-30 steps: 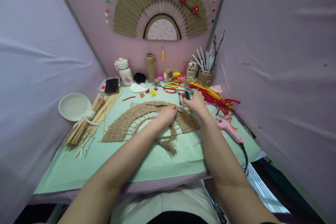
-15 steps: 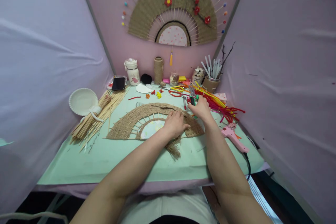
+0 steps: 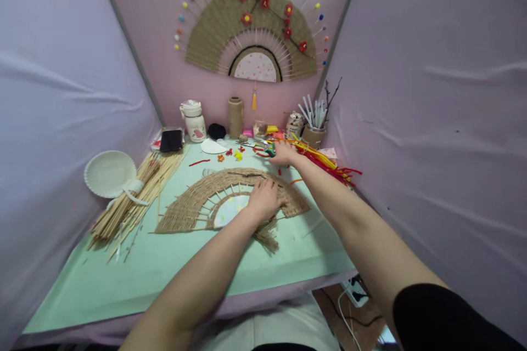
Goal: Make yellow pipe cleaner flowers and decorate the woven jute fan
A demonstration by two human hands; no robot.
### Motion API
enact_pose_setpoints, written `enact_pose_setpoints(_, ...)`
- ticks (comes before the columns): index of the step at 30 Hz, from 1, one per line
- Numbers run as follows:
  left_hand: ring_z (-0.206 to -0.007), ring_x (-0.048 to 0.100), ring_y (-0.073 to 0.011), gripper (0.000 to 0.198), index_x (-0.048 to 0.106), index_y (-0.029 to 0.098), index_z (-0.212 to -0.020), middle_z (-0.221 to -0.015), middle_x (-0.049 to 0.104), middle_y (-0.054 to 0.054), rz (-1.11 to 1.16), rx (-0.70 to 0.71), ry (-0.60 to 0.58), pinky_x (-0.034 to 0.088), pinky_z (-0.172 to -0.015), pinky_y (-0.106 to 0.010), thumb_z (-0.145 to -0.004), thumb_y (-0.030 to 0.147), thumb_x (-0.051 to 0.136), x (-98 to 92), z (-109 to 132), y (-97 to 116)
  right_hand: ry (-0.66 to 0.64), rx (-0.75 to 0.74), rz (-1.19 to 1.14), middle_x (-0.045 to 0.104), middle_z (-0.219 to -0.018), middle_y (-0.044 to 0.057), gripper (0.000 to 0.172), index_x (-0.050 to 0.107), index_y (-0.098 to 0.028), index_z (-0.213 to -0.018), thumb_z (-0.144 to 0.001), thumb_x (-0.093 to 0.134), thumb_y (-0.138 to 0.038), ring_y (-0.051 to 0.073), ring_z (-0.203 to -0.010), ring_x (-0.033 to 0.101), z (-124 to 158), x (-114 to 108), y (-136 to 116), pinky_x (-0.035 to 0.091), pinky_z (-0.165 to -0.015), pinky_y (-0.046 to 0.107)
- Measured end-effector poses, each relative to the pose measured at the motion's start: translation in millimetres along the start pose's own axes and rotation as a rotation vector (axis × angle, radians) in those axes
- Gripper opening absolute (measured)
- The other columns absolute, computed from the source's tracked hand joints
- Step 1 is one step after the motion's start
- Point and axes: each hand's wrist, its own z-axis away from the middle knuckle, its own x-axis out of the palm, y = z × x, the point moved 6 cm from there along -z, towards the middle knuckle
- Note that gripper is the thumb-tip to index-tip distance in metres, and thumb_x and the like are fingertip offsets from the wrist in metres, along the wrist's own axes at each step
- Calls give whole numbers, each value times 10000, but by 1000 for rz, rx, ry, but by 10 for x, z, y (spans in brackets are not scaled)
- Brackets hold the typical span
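Note:
A woven twine fan [image 3: 181, 207] with a pale half-round centre lies on the green table. My left hand [image 3: 264, 198] rests flat on its right part, fingers spread, beside a frayed twine tassel [image 3: 267, 237]. A thin dark twig [image 3: 247, 175] lies along the fan's upper band. Farther back, my right hand [image 3: 283, 152] is at the green-handled pliers [image 3: 270, 150], among the tools and pipe cleaners. Its fingers partly cover the handles, and whether they grip them is unclear.
Bamboo sticks [image 3: 123, 203] and a white plate [image 3: 110, 174] lie at the left. Behind the fan stand a white bottle [image 3: 193, 122], a twine spool [image 3: 235, 118] and a pot of glue sticks [image 3: 313, 135]. Red and yellow pipe cleaners [image 3: 325, 162] lie at the right. A decorated fan [image 3: 214, 27] hangs behind.
My right hand has moved back and left with the green-handled pliers, to beside the other tools. My left hand stays on the fan. The view has shifted to the right.

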Motion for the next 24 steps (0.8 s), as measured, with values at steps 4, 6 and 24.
enact_pose_setpoints(4,-1216,421,-285,551,513,107,-1206,-1260,503,-174,-9,-7,8,234,-1062,-431,-856,521,412,-25,20,-1,-45,-78,10,438,-1331,151,676,434,-179,-1245,-655,621,-451,331,-1225,393,-261,157,-144,286,-1015,469)
enact_pose_setpoints(6,-1201,436,-282,549,526,108,-1189,-1243,517,-170,-9,-7,3,235,-1064,-427,-850,526,420,-27,23,-1,-46,-83,-1,441,-1334,153,680,424,-177,-1264,-669,615,-444,321,-1231,396,-330,230,-180,294,-1013,457)
enact_pose_setpoints(24,-1214,431,-285,546,469,136,-1256,-1259,517,-157,51,-15,-3,216,-1066,-427,-825,468,507,-47,-1,-30,333,-217,-275,609,-1124,114,393,580,-146,-1139,-836,530,-392,224,-1063,527,1159,-421,365,366,-940,346)
